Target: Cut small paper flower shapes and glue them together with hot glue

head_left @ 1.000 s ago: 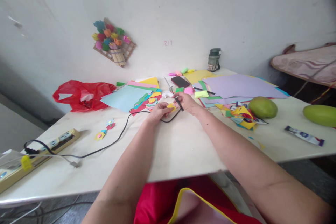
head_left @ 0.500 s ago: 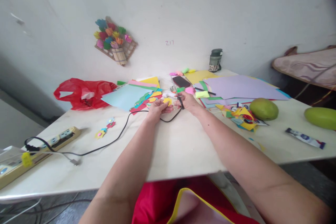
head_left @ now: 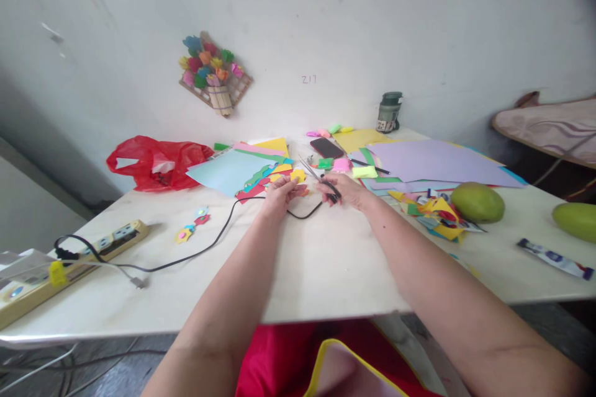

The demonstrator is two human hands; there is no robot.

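Between the thumb and fingers of my left hand (head_left: 282, 193) is a small yellow paper piece (head_left: 297, 175) with a scalloped outline. My right hand (head_left: 345, 190) is closed round the black handles of a pair of scissors (head_left: 309, 167). The scissors' blades point up and to the left, apart from the yellow paper. A black cord (head_left: 305, 217) runs along the table under both hands. Left of my hands lie coloured paper strips (head_left: 258, 183) with wavy edges, and several small paper flowers (head_left: 185, 233) with round centres.
A red plastic bag (head_left: 162, 161) and a light blue sheet (head_left: 223, 170) lie at left, near a power strip (head_left: 125, 232). Behind the hands is a phone (head_left: 326, 148). At right are a purple sheet (head_left: 433, 158), paper scraps (head_left: 442, 217), green fruit (head_left: 478, 202) and a tube (head_left: 555, 258).
The scissors have turned in my right hand, their blades now tilting left and clear of the paper. My right hand has moved slightly away from the left. The camera view has shifted a little.
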